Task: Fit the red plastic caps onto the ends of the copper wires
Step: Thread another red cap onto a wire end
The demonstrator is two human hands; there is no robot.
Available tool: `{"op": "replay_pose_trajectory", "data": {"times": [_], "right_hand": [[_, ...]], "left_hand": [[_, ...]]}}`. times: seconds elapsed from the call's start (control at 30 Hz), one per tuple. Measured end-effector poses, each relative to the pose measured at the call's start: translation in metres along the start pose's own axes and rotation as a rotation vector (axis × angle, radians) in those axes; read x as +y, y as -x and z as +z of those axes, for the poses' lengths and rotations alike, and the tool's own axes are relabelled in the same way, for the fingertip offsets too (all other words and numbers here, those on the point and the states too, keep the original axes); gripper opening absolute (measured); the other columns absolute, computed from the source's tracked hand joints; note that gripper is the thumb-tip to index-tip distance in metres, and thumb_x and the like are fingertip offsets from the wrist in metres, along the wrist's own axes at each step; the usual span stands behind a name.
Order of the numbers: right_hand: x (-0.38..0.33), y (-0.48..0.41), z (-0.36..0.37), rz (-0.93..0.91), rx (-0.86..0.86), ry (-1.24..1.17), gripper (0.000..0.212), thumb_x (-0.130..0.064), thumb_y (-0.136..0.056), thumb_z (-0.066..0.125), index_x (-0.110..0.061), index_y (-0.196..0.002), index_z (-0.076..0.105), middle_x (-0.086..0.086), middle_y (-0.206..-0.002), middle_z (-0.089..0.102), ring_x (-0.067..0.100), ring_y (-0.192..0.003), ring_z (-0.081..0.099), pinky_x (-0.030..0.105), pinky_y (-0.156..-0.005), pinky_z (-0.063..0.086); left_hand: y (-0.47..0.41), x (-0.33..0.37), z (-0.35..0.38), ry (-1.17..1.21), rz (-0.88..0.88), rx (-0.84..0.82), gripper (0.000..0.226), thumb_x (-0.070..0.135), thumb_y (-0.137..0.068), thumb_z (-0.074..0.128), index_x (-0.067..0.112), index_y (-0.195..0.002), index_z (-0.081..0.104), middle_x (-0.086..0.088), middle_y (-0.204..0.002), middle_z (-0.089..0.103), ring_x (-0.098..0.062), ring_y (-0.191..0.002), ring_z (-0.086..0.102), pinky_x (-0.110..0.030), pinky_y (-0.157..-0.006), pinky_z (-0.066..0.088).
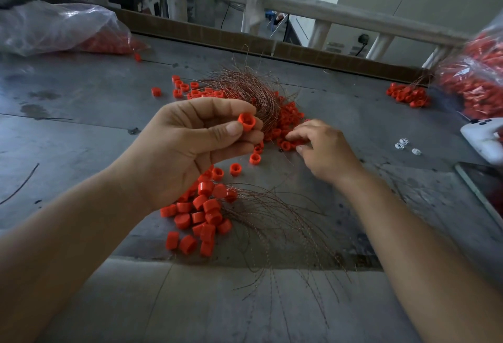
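Above the grey metal worktable [81, 97], a small red plastic cap [247, 121] is pinched between the thumb and forefinger of the left hand [187, 149], with its open end turned toward the camera. Just behind it, a tangled bundle of thin copper wires [245, 84] is spread on the table, and a heap of loose red caps [288, 117] lies beside it. The right hand [326, 152] is lowered palm-down onto that heap, its curled fingertips set among the caps; whether one is gripped cannot be told. Nearer the body, a cluster of capped wires [201, 214] is laid out, the wire tails fanned toward the table edge. A clear plastic bag [54, 29] of red parts is seen at the far left.
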State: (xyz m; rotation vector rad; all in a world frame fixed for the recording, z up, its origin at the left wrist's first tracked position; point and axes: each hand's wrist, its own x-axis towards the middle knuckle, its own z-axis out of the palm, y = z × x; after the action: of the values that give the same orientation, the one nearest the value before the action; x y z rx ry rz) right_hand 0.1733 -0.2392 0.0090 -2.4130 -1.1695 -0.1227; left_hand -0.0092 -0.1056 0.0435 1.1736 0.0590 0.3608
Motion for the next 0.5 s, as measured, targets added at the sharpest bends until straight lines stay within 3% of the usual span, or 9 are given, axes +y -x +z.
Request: {"op": "replay_pose_trajectory", "data": {"times": [0.13,0.27,0.4,0.5], "right_hand": [[-0.002,0.006,-0.011,0.053,-0.004,-0.093,0.026,-0.002,-0.080,0.064,-0.015,-0.103,0.068,-0.005,-0.092,0.058,0.007,-0.080,0.054,0.003,-0.070,0.035],[-0.003,0.009,-0.016,0.095,0.035,-0.178,0.029,0.001,-0.080,0.064,-0.013,-0.104,0.067,-0.008,-0.088,0.057,-0.006,-0.067,0.051,-0.007,-0.060,0.032],[-0.004,0.010,-0.019,0.143,0.053,-0.327,0.031,0.004,-0.081,0.061,-0.012,-0.108,0.065,-0.004,-0.091,0.062,-0.006,-0.072,0.054,-0.002,-0.071,0.039],[-0.011,0.014,-0.024,0.153,0.040,-0.563,0.030,0.010,-0.082,0.057,-0.016,-0.096,0.065,0.000,-0.085,0.064,-0.002,-0.071,0.058,0.010,-0.072,0.048]], "left_hand": [[0.000,0.000,0.000,-0.006,-0.002,0.000,0.023,0.004,-0.062,0.059,0.009,-0.078,0.075,-0.008,-0.077,0.073,-0.015,-0.073,0.071,-0.018,-0.061,0.054],[0.000,-0.001,0.000,-0.023,-0.001,-0.014,0.023,0.005,-0.061,0.060,0.009,-0.079,0.075,-0.007,-0.079,0.073,-0.015,-0.073,0.070,-0.019,-0.062,0.054],[-0.001,-0.002,0.000,-0.031,-0.004,-0.016,0.022,0.007,-0.060,0.063,0.009,-0.079,0.075,-0.007,-0.078,0.073,-0.015,-0.073,0.070,-0.019,-0.063,0.054],[-0.001,-0.003,0.000,-0.067,-0.010,-0.018,0.022,0.005,-0.063,0.060,0.009,-0.078,0.075,-0.007,-0.078,0.073,-0.014,-0.073,0.070,-0.019,-0.062,0.054]]}}
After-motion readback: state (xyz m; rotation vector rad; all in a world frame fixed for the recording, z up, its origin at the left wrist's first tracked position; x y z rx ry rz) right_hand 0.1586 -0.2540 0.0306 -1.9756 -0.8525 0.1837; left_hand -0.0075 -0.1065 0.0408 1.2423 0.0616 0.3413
